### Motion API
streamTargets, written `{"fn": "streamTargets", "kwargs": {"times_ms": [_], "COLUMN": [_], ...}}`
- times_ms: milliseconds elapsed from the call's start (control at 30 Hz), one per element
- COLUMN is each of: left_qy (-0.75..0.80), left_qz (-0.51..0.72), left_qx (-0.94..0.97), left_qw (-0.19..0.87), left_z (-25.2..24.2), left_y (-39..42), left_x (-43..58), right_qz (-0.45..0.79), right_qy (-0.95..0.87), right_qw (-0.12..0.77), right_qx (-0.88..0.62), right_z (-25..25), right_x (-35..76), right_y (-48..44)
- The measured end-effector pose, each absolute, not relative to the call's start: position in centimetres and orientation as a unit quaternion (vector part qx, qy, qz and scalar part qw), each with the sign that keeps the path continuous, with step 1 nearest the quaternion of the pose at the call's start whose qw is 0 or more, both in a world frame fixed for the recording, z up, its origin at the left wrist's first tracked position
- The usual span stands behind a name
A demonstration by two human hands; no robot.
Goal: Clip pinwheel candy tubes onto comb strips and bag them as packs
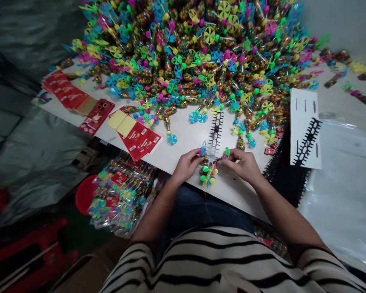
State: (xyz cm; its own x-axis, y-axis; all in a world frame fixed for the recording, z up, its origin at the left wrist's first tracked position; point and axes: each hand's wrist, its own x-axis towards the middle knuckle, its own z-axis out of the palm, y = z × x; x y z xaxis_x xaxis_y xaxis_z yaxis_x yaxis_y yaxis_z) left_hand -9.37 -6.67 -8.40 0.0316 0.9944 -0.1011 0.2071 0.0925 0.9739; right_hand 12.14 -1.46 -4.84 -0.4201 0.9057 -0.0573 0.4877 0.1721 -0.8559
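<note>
My left hand [187, 163] is closed on a small candy tube with a blue pinwheel top [203, 149]. Opposite it, my right hand [243, 165] pinches a candy tube with a green pinwheel top [226, 154]. Both tubes are at the near end of a black toothed plastic strip [216, 129] lying on the white table [183, 122]. Just below my fingers sits a cluster of candy tubes with green and yellow tops [209, 175]; whether they are clipped to the strip is hard to see. Fingers partly hide the tube bodies.
A big heap of pinwheel candy tubes [183, 61] covers the table's back. Red cards [143, 140] and a red phone [96, 116] lie left. Right are black strips [285, 175], a white card [305, 106] and clear plastic bags [341, 183]. Packed bags [118, 195] sit below, left.
</note>
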Motion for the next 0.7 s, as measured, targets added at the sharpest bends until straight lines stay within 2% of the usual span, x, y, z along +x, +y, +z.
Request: {"fn": "streamTargets", "kwargs": {"times_ms": [133, 333, 500, 700], "left_qy": [0.549, 0.520, 0.501, 0.512], "left_qz": [0.398, 0.385, 0.396, 0.418], "left_qx": [0.565, 0.613, 0.624, 0.629], "left_qw": [0.470, 0.453, 0.451, 0.410], "left_z": [-8.6, -8.8, -9.5, -10.7], "left_y": [-7.8, -8.5, -8.9, -8.2], "left_x": [-9.9, -9.7, -9.3, -8.5], "right_qz": [0.399, 0.456, 0.479, 0.438], "right_qy": [-0.755, -0.701, -0.706, -0.751], "right_qw": [0.252, 0.305, 0.305, 0.320], "right_qx": [-0.455, -0.455, -0.423, -0.377], "right_z": [-4.7, -6.8, -7.1, -7.0], "right_x": [12.9, 11.7, 11.7, 10.8], "right_y": [-2.7, -4.0, -4.1, -2.8]}}
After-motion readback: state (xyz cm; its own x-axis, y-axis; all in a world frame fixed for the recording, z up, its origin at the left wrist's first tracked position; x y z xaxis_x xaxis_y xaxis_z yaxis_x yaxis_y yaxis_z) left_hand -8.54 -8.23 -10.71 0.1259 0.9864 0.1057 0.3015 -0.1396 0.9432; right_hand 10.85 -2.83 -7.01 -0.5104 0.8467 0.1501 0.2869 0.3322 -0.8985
